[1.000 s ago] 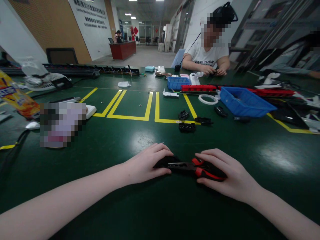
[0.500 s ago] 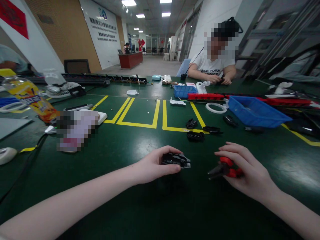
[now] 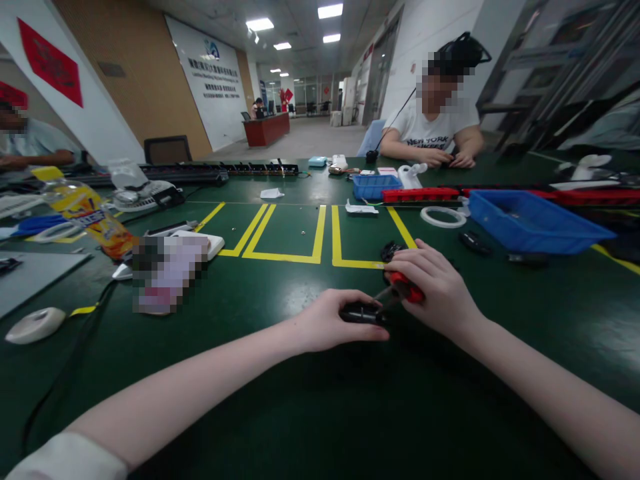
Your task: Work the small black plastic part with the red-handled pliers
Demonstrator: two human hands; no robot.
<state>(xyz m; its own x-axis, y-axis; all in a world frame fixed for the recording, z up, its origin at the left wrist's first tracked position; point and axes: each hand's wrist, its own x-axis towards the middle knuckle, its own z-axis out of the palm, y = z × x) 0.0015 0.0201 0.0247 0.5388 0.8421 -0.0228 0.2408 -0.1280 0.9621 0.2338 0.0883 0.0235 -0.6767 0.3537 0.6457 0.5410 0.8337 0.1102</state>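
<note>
My left hand (image 3: 326,325) is closed around a small black plastic part (image 3: 361,314), thumb below and fingers above. Just to its right, my right hand (image 3: 443,287) grips red-handled pliers (image 3: 411,287). The pliers' dark jaws point left and meet the right end of the part; whether they pinch it I cannot tell. Behind my right hand lies another black part (image 3: 391,251), partly covered by the fingers.
A large blue bin (image 3: 537,223) stands at the right, with a white ring (image 3: 443,217) beside it. At the left are a phone (image 3: 167,273), a drink bottle (image 3: 93,217) and a white mouse-shaped object (image 3: 36,325). A co-worker (image 3: 433,133) sits across the table.
My right hand has brought the pliers left and up to the black part. The part has been turned in my left hand and now shows a smooth dark side. The view has shifted slightly.
</note>
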